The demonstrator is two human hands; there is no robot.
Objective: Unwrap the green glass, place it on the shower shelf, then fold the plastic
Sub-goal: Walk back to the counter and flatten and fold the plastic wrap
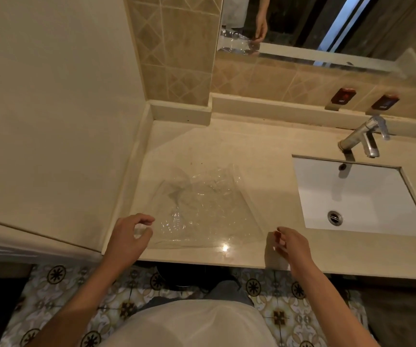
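Note:
A clear, crinkled plastic sheet point(201, 209) lies spread flat on the beige counter point(264, 151), left of the sink. My left hand point(129, 236) is at the sheet's near-left corner, thumb and fingers curled around the plastic edge. My right hand point(289, 244) hovers just right of the sheet's near-right corner with its fingers loosely curled and nothing in them. No green glass or shower shelf is in view.
A white rectangular sink point(357, 196) with a chrome tap point(362, 139) takes up the counter's right side. A mirror point(302, 23) on the tiled back wall reflects a hand and the plastic. A plain wall point(51, 108) borders the counter on the left. Patterned floor tiles lie below.

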